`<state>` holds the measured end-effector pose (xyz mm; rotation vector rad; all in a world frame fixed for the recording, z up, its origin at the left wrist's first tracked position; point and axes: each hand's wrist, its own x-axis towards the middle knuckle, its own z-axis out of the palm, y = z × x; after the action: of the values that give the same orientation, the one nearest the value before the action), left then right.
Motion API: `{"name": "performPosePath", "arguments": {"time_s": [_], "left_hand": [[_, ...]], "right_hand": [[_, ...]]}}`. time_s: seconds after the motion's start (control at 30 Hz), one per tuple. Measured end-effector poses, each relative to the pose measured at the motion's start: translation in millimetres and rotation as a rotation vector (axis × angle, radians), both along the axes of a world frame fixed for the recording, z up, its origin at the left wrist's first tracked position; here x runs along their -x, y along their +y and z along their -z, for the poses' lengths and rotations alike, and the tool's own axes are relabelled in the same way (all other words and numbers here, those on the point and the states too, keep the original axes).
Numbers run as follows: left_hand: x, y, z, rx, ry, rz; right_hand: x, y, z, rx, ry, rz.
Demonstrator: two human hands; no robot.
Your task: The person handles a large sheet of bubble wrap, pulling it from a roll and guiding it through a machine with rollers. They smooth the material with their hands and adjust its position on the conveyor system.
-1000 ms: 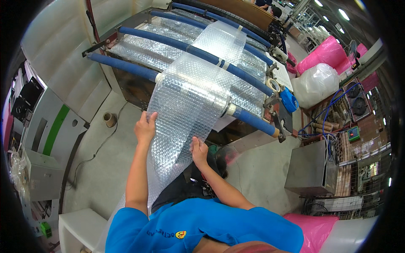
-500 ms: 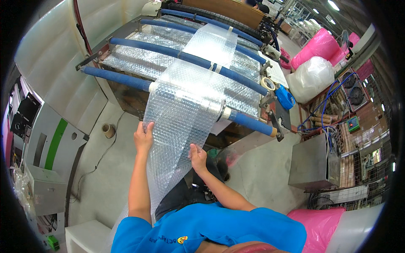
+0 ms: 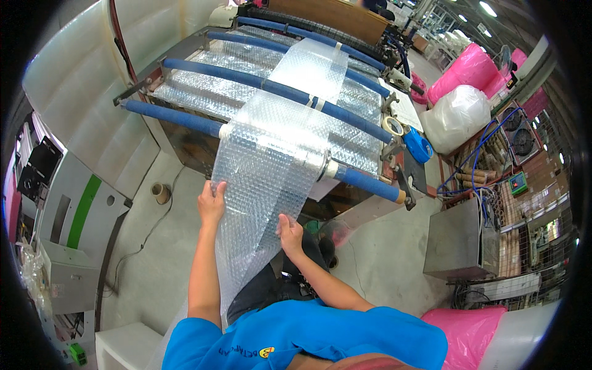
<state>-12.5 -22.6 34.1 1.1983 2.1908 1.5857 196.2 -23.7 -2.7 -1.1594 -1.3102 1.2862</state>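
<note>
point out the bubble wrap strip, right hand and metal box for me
Bubble wrap strip (image 3: 256, 185): head view, its span just above the hands.
Right hand (image 3: 290, 236): head view, middle of the hand.
Metal box (image 3: 455, 239): head view, its broad grey side.

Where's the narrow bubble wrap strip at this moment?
In the head view, the bubble wrap strip lies just left of centre, crossing the nearest blue roller, its left edge in the left hand and its right edge in the right hand.
</note>
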Motion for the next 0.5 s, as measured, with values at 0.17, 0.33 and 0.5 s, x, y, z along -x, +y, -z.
{"name": "performPosePath", "arguments": {"time_s": [0.17, 0.33, 0.5], "left_hand": [[1, 3, 7, -0.056, -0.032, 0.022], [4, -4, 26, -0.020, -0.035, 0.004], [2, 10, -5, -0.008, -0.093, 0.059]], "right_hand": [[0, 1, 4, 0.004, 0.008, 0.015], [-4, -3, 35, 0.020, -0.079, 0.010], [-3, 11, 5, 0.041, -0.005, 0.079]]}}
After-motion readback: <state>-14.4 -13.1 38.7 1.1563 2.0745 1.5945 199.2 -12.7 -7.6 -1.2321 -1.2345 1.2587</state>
